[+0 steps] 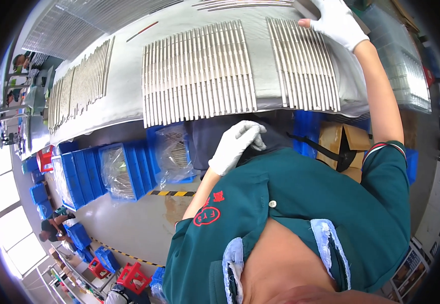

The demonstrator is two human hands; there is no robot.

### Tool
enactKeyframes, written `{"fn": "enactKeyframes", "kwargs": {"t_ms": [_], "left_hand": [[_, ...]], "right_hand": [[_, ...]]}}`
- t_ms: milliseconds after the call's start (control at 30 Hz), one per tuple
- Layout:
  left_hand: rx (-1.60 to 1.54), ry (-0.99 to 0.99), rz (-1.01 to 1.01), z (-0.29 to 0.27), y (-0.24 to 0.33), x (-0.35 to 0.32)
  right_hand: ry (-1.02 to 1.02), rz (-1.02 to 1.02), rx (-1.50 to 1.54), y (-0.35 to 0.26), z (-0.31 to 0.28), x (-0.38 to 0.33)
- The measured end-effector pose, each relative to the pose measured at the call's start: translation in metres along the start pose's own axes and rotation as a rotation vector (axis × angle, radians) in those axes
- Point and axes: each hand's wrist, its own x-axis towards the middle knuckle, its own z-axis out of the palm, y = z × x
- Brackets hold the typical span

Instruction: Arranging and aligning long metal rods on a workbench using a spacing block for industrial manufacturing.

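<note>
Right hand (337, 20) lies flat, fingers together, on the far end of the right rod row (303, 63). Left hand (235, 147) hangs loosely curled, empty. Three rows already laid out on the table (126, 86).

Both hands w/ white knit gloves: left hand (236, 146), right hand (337, 21) at 1 o'clock; teal short-sleeve shirt (306, 202), red round emblem, striped sleeve cuff.

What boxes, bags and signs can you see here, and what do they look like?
Blue bins: row under the table, rectangular plastic.
Clear bags: lining two bins, crinkly, see-through.
Cardboard box: right of the bins, brown, flaps open.
Red crates: floor, lower left, small.
Printed sheet: lower right, colourful pictures.
</note>
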Motion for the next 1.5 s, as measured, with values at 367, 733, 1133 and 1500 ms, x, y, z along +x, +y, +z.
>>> {"fn": "enactKeyframes", "kwargs": {"t_ms": [367, 733, 1133, 1500], "left_hand": [[-0.153, 0.197, 0.179, -0.04, 0.006, -0.048], [-0.325, 0.287, 0.145, -0.069, -0.017, -0.048], [-0.284, 0.396, -0.009, -0.075, -0.01, -0.033], [-0.288, 0.4, -0.064, -0.078, -0.005, -0.031]], "right_hand": [[-0.621, 0.257, -0.642, 0.005, 0.102, 0.037], [-0.571, 0.246, -0.468, 0.005, 0.126, 0.063], [-0.599, -0.159, -0.649, 0.007, 0.185, 0.073], [-0.628, -0.121, -0.598, 0.007, 0.17, 0.065]]}}
